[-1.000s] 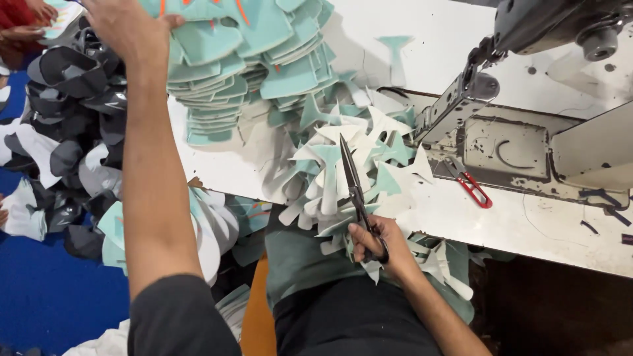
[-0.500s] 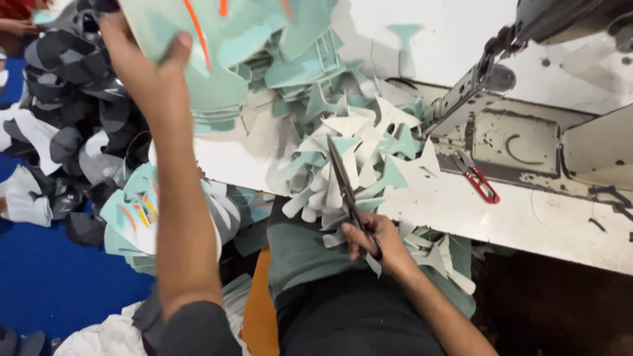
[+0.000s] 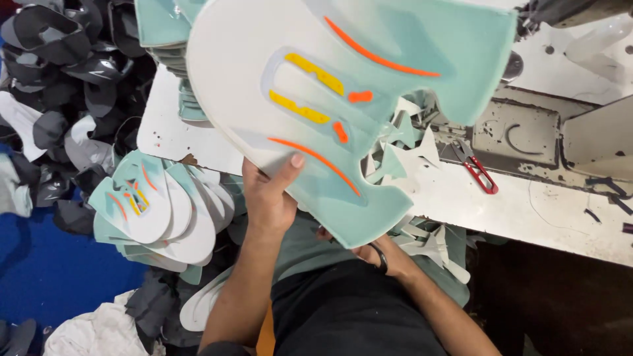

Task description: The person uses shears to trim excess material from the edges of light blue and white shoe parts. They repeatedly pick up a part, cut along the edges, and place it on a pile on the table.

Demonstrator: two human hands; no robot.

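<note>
While the white worktable (image 3: 527,211) fills the right side of the view, its surface carries a sewing machine (image 3: 560,132) at the far right edge and a litter of mint and white offcuts (image 3: 402,145) near the middle of its front edge. Off the table's left edge lies a heap of dark grey and black cut pieces (image 3: 59,72), and below it, over the blue floor (image 3: 46,277), a fanned stack of mint-and-white shoe-upper panels (image 3: 158,211) with small orange and yellow marks.

Closest to the camera is the large panel (image 3: 343,86) — a white and mint shoe-upper piece with orange stripes and yellow bars, held up in the air above the table's front left corner so that it hides much of the tabletop behind it. The left hand (image 3: 270,198) grips its lower white edge, thumb pressed on the face and the other fingers hidden behind. The panel's mint lower tip hangs just over the right hand (image 3: 369,254).

That right hand sits low at the table's front edge, closed through the black handle loop of a pair of scissors (image 3: 381,258); the blades are hidden behind the panel. The two hands are apart, the left raised above the right.

Smallest of all, a red-handled thread snip (image 3: 480,173) lies on the tabletop just in front of the machine bed.
</note>
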